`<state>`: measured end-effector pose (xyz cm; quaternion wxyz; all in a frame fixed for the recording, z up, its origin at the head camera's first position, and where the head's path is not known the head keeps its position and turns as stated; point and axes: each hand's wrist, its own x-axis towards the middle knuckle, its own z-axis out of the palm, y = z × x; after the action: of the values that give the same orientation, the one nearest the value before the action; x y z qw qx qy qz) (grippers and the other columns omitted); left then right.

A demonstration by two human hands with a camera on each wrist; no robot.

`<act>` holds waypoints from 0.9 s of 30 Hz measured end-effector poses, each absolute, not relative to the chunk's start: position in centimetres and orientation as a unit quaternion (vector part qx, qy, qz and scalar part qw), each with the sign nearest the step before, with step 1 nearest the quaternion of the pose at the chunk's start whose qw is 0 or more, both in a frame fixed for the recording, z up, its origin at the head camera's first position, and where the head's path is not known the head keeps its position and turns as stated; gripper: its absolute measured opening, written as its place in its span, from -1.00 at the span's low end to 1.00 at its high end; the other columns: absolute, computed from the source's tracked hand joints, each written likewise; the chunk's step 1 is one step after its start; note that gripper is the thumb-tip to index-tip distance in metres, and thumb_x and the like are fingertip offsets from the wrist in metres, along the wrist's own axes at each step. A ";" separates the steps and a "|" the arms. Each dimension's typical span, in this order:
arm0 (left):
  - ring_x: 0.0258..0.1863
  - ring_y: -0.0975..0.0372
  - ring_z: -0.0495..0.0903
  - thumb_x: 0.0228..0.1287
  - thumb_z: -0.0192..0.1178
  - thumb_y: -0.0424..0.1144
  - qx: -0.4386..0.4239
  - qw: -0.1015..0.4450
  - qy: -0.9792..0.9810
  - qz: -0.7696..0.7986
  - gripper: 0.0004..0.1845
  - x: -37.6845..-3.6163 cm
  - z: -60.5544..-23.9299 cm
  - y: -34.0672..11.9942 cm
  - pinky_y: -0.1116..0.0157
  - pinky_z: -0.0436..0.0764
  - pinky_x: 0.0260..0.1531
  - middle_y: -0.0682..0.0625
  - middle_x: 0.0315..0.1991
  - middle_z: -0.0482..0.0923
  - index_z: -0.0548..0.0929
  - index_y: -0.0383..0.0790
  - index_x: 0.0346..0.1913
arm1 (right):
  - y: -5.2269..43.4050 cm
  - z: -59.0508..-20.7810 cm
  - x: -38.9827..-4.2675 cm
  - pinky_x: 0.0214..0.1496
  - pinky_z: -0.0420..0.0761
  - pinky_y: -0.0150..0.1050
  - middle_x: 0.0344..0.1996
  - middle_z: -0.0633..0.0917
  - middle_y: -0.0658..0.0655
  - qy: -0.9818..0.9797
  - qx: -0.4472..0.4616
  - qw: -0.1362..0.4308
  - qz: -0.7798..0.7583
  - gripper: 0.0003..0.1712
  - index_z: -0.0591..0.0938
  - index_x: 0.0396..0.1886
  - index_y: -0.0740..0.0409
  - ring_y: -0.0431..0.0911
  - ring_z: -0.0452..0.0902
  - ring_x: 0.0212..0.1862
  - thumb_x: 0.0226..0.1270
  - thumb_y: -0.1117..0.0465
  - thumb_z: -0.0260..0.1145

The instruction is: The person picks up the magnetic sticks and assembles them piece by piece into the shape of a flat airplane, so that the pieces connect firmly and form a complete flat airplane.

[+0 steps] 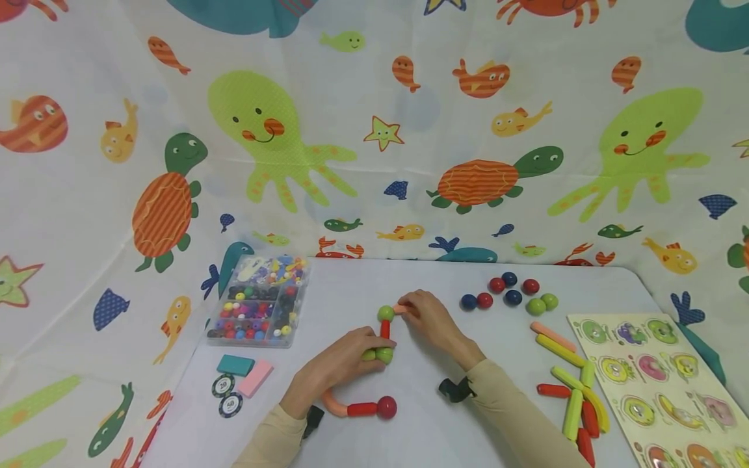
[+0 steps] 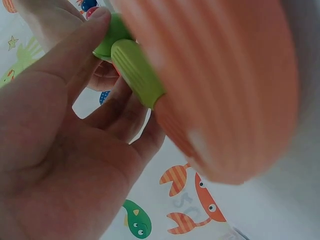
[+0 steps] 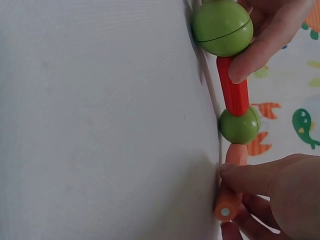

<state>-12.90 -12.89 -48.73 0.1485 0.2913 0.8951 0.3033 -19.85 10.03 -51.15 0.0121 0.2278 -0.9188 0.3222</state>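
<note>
poker chips (image 1: 223,386) read "20", "50"; hands hold unlabelled rods

The person wears a long-sleeved top in a pale beige, plain and unmarked, its left sleeve (image 1: 266,441) and right sleeve (image 1: 521,419) reaching down to the wrists. A small black mount sits strapped at each wrist, one by the left cuff (image 1: 313,419) and one by the right cuff (image 1: 456,390). The left hand (image 1: 336,370) and right hand (image 1: 430,322) are bare, with short, unpainted nails and no rings visible.
</note>
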 end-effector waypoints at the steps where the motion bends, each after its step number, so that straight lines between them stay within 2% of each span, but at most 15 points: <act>1: -0.20 0.27 0.47 0.32 0.38 -0.15 0.292 0.148 0.895 0.304 -0.56 -12.9 -48.7 -12.9 0.43 0.47 -0.24 0.08 -0.20 0.54 0.67 0.01 0.25 | 10.0 -51.1 -19.8 0.20 0.60 -0.05 -0.08 0.72 0.09 -0.918 0.229 0.013 0.322 -0.71 0.71 0.03 0.10 -0.02 0.59 0.02 0.32 0.24 0.45; 11: -0.23 0.28 0.46 0.30 0.40 -0.14 0.291 0.153 0.892 0.310 -0.52 -12.9 -48.6 -13.0 0.43 0.46 -0.26 0.10 -0.20 0.54 0.65 0.03 0.28 | 10.2 -50.9 -19.3 0.24 0.59 -0.05 0.03 0.69 0.12 -0.926 0.214 0.006 0.312 -0.59 0.66 0.14 0.11 0.00 0.58 0.09 0.30 0.30 0.45; 19: -0.23 0.26 0.50 0.26 0.43 -0.16 0.296 0.146 0.888 0.319 -0.49 -13.1 -48.5 -13.4 0.42 0.50 -0.24 0.09 -0.21 0.59 0.64 -0.02 0.28 | 11.4 -50.2 -18.8 0.24 0.59 0.01 0.05 0.70 0.13 -0.929 0.199 0.022 0.311 -0.59 0.66 0.15 0.15 0.01 0.59 0.13 0.33 0.21 0.44; 24: -0.19 0.28 0.52 0.28 0.41 -0.09 0.279 0.144 0.894 0.319 -0.52 -13.2 -48.2 -13.7 0.40 0.53 -0.20 0.09 -0.13 0.60 0.67 0.00 0.26 | 13.2 -49.4 -18.4 0.24 0.59 0.04 0.09 0.67 0.10 -0.926 0.176 0.020 0.333 -0.60 0.64 0.18 0.10 0.01 0.56 0.16 0.38 0.19 0.41; 27: -0.12 0.22 0.56 0.28 0.41 -0.04 0.263 0.138 0.895 0.333 -0.54 -13.2 -47.9 -14.0 0.36 0.55 -0.17 0.04 -0.06 0.62 0.69 0.00 0.23 | 14.6 -48.9 -18.3 0.22 0.60 0.03 0.07 0.67 0.09 -0.925 0.167 0.035 0.339 -0.61 0.64 0.18 0.07 0.00 0.56 0.14 0.38 0.21 0.40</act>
<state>-13.21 -13.98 -47.86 0.1377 0.2633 0.8949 0.3328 -18.32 14.63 -48.93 0.0347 0.1670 -0.9251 0.3393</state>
